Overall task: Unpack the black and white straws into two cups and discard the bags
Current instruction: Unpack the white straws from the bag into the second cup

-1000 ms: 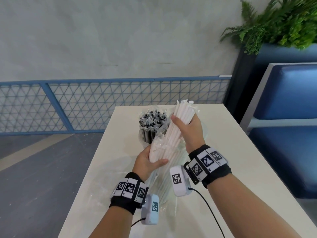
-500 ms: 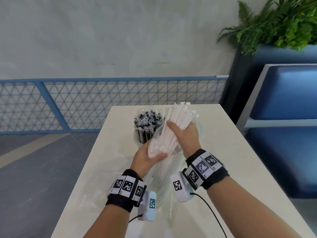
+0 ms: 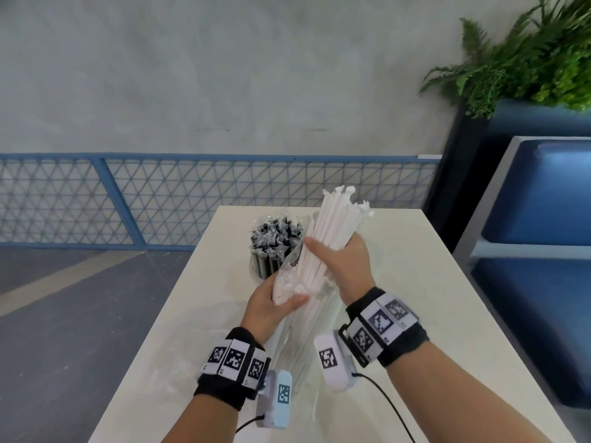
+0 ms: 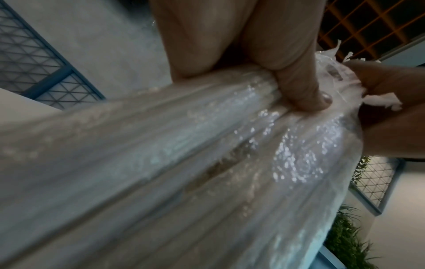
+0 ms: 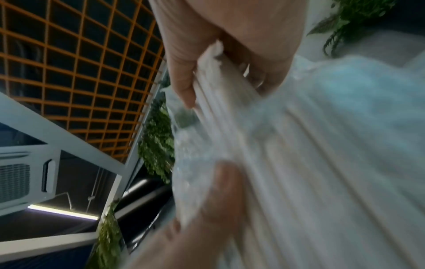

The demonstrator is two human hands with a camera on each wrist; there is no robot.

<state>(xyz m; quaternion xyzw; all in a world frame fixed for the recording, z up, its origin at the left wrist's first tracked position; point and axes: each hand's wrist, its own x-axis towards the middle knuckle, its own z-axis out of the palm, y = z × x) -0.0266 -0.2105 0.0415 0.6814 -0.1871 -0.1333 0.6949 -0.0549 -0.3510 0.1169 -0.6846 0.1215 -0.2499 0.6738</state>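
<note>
Fingers (image 3: 311, 249) of right hand (image 3: 343, 266) wrap upper part of bundle of long white paper-wrapped straws (image 3: 329, 231); left hand (image 3: 271, 303) pinches crinkled clear plastic bag (image 3: 289, 282) at its lower end. Bundle tilted above middle of pale desk (image 3: 415, 282), just right of clear cup of black straws (image 3: 275, 247). Judgement: anchor bag low, draw straws up along their axis, keep grip snug so none fan out. Second cup not discernible.

Both arms reach forward, close together, with a band on each wrist. The right hand (image 3: 343, 266) is higher and farther out; its fingers and thumb wrap around the straws (image 3: 329, 231). The left hand (image 3: 271, 306) sits lower and nearer, gripping the bag (image 3: 287, 282) with its thumb on top.
</note>
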